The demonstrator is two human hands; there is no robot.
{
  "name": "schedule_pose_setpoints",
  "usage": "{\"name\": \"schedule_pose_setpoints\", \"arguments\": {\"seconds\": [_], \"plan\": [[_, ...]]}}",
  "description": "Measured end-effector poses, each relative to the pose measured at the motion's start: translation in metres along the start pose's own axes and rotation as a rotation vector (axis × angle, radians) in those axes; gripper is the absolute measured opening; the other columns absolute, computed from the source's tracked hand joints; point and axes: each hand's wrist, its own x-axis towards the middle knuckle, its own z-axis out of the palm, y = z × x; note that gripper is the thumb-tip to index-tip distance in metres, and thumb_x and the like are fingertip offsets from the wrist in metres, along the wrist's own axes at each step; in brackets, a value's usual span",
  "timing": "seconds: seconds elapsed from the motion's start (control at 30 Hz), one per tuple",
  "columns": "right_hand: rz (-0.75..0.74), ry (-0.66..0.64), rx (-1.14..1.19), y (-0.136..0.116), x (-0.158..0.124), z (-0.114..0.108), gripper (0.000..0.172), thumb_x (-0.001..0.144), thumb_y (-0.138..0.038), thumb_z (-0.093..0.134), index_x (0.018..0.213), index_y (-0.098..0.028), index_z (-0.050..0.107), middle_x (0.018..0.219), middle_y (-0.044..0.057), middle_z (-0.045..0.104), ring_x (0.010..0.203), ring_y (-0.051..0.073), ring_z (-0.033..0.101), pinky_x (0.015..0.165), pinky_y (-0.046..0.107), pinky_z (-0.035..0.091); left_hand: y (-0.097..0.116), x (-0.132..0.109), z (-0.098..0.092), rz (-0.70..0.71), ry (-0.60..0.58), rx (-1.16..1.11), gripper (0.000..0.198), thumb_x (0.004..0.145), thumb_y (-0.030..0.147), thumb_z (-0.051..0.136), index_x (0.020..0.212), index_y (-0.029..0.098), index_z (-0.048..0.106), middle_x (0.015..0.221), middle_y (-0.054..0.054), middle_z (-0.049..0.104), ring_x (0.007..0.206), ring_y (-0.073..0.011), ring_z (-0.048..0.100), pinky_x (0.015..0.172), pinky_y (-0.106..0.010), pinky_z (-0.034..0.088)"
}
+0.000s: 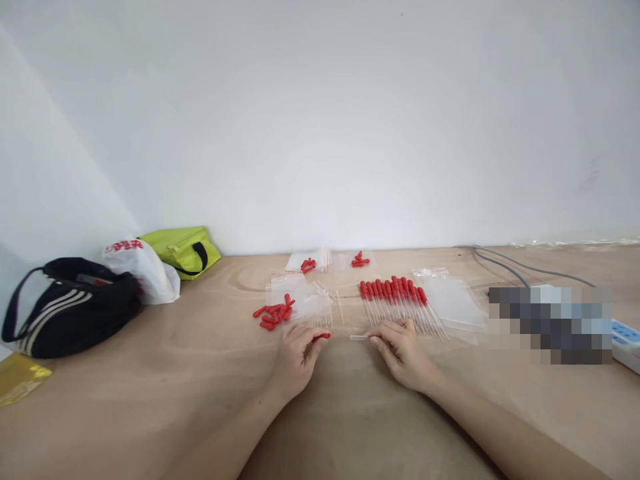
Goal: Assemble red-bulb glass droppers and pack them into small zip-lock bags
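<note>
Nearest the camera, the person's bare forearms reach in from the bottom edge over a brown wooden table. At the far left lies a shiny yellow packet, and just behind it a black bag with pale stripes and a strap. Beside that bag sits a white plastic bag with red lettering, then a lime-green bag with a black handle, close to the wall. Further right, a loose heap of red bulbs lies partly over the edge of a clear bag. Just in front, the left hand is closed to a narrow pinch around one red bulb. Thin clear tubes lie behind the gap between the hands, and two small clusters of bulbs, a left cluster and a right cluster, rest on clear bags near the wall. The right hand pinches a clear tube, its free end pointing at the held bulb, the two apart. Behind this hand is a slanted row of red-topped tubes, side by side. Next come more flat bags, grey cables, a pixelated patch whose contents cannot be told, and a white-and-blue power strip at the right edge
</note>
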Motion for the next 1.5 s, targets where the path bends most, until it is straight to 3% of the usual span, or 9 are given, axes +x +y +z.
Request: {"name": "schedule_pose_setpoints", "arguments": {"seconds": [0.27, 0.6, 0.87, 1.07, 1.5], "plan": [[0.049, -0.005, 0.069, -0.009, 0.003, 0.008, 0.023, 0.089, -0.025, 0.035, 0.089, -0.022, 0.058, 0.079, 0.002, 0.065, 0.070, 0.014, 0.055, 0.070, 0.030, 0.024, 0.007, 0.000, 0.003, 0.012, -0.114, -0.009, 0.018, 0.087, 0.024, 0.042, 0.090, 0.024, 0.059, 0.087, 0.001, 0.068, 0.082, -0.0167, 0.060, 0.096, -0.045, 0.025], [-0.021, -0.072, 0.048, -0.010, 0.005, 0.009, 0.021, 0.087, -0.019, 0.041, 0.089, -0.024, 0.061, 0.086, 0.000, 0.068, 0.076, 0.013, 0.059, 0.071, 0.030, 0.024, 0.013, 0.000, 0.004, -0.024, -0.163, -0.049, 0.019, 0.086, 0.027, 0.043, 0.078, 0.022, 0.060, 0.071, 0.001, 0.065, 0.070, -0.0154, 0.060, 0.092, -0.045, 0.027], [-0.143, -0.056, -0.111, -0.007, 0.007, 0.006, 0.021, 0.084, -0.017, 0.043, 0.082, -0.023, 0.063, 0.077, -0.001, 0.066, 0.069, 0.011, 0.056, 0.069, 0.030, 0.020, 0.009, -0.006, 0.009, 0.161, -0.149, 0.022, 0.021, 0.086, 0.025, 0.044, 0.076, 0.022, 0.062, 0.065, 0.002, 0.066, 0.069, -0.0142, 0.059, 0.097, -0.045, 0.021], [-0.134, -0.034, -0.148, -0.015, 0.004, 0.011, 0.025, 0.085, -0.017, 0.037, 0.075, -0.019, 0.060, 0.067, 0.001, 0.062, 0.062, 0.013, 0.052, 0.063, 0.029, 0.018, 0.009, -0.006, 0.010, 0.222, -0.158, 0.107, 0.021, 0.087, 0.027, 0.042, 0.079, 0.020, 0.060, 0.068, -0.001, 0.065, 0.072, -0.0158, 0.058, 0.098, -0.047, 0.021], [-0.058, -0.122, -0.119, -0.025, 0.008, 0.016, 0.023, 0.084, -0.014, 0.039, 0.073, -0.019, 0.058, 0.070, 0.000, 0.063, 0.065, 0.012, 0.050, 0.064, 0.029, 0.019, 0.009, -0.003, 0.010, 0.297, -0.143, 0.142, 0.021, 0.088, 0.023, 0.040, 0.080, 0.020, 0.059, 0.071, -0.001, 0.065, 0.077, -0.0170, 0.058, 0.098, -0.046, 0.021]]}}
